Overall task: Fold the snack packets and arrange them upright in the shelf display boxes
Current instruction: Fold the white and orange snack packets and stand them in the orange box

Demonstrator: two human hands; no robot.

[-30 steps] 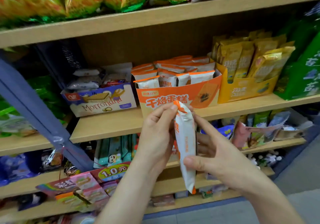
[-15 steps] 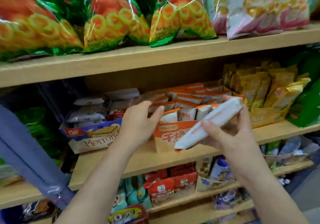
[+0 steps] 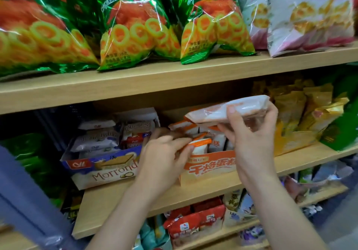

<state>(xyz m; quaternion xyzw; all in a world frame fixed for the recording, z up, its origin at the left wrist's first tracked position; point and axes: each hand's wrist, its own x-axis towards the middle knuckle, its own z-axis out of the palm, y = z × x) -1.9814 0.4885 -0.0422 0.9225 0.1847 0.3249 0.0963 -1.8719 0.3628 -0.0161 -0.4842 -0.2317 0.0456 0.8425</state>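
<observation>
An orange display box (image 3: 211, 167) with Chinese lettering stands on the middle shelf and holds several white-and-orange packets upright. My right hand (image 3: 251, 139) grips one white-and-orange snack packet (image 3: 230, 110) and holds it lying nearly flat above the back of the box. My left hand (image 3: 164, 153) reaches into the box's front left corner and pinches the orange top edge of a standing packet (image 3: 200, 143).
A blue-and-white Morronda wafer box (image 3: 102, 168) sits left of the orange box, a yellow box (image 3: 294, 141) of golden packets to the right. Green chicken-ring bags (image 3: 133, 27) line the wooden shelf (image 3: 155, 79) overhead. More snacks fill the lower shelves. A blue strap (image 3: 25, 197) hangs at left.
My right hand has lifted the packet from chest height up over the box and tipped it flat. My left hand let go of it and moved to the packets in the box.
</observation>
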